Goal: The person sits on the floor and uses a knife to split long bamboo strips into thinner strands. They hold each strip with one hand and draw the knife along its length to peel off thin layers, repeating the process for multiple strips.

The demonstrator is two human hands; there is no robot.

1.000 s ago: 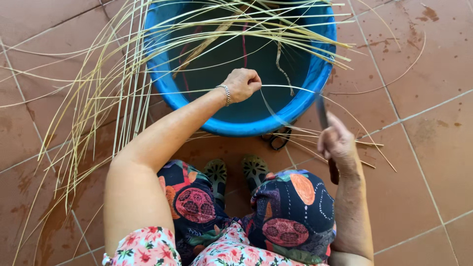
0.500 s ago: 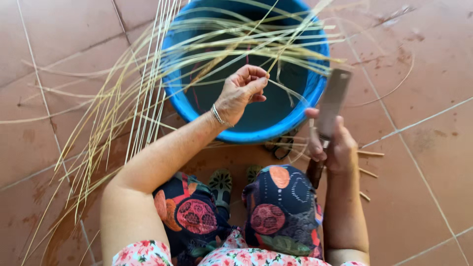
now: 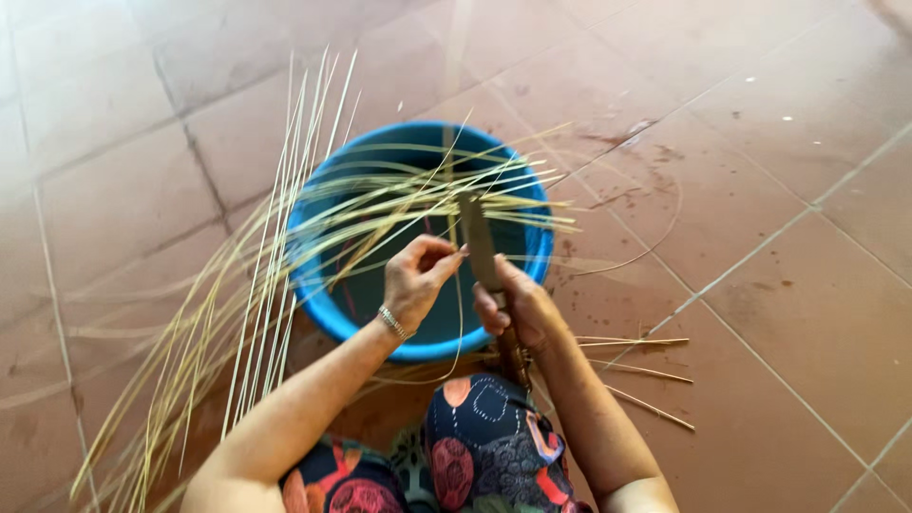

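My left hand (image 3: 416,278) pinches a thin pale bamboo strip (image 3: 460,313) that curves down in front of the blue plastic tub (image 3: 323,304). Close beside it, my right hand (image 3: 513,306) grips the wooden handle of a broad knife (image 3: 479,245), blade pointing up and away, its edge meeting the strip near my left fingertips. Both hands are raised over the tub's near rim. Several long strips lie across the tub's mouth.
A loose sheaf of long pale strips (image 3: 228,323) fans over the red tiled floor (image 3: 779,285) at the left. Short cut sticks (image 3: 646,370) lie on the tiles at the right. My knees in patterned cloth (image 3: 484,437) are at the bottom.
My right hand has lifted the knife from beside the tub and brought it up against the strip. My left hand has risen slightly. The camera has tilted further forward.
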